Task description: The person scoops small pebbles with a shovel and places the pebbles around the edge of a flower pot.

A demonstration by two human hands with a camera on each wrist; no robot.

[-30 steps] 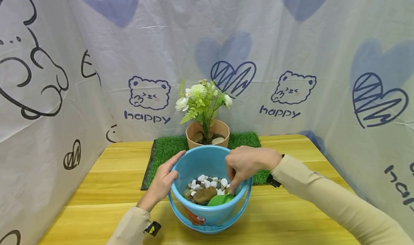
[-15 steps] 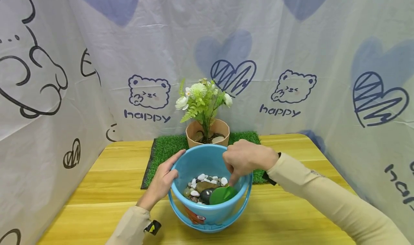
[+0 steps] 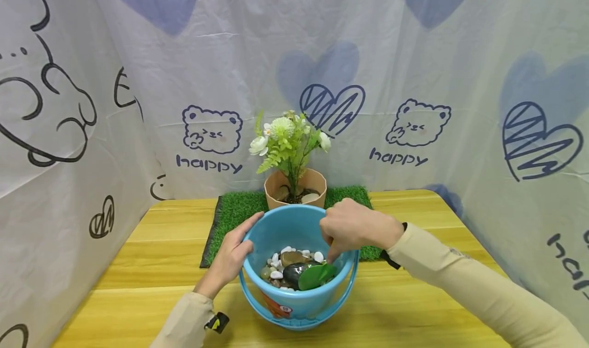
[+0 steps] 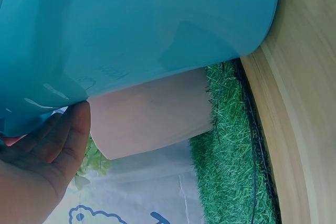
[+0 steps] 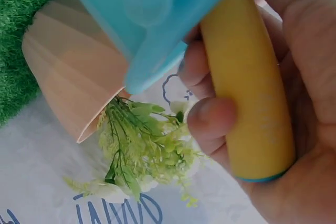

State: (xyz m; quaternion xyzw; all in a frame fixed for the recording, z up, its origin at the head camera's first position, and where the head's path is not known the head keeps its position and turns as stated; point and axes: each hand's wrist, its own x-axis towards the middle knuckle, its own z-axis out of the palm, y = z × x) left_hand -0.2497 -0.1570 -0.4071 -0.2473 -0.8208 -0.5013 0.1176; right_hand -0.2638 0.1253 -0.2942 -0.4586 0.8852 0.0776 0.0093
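A light blue bucket stands in front of me with its handle hanging down at the front. My left hand holds its left rim, fingers along the outer wall. In my right hand, over the right side of the bucket, is a toy shovel, its yellow handle wrapped by the fingers. The shovel's green blade reaches down inside, against a large dark stone. Behind that lie a brown stone and several white pebbles. Part of the bucket's floor is hidden by the blade.
Right behind the bucket, a peach flowerpot with white flowers and green leaves stands on an artificial grass mat. The wooden table extends to both sides, with printed white cloth around it.
Inside the bucket the green blade has tilted and the large dark stone has come into view beside it. The brown stone has shifted back. My left hand keeps its place on the rim.
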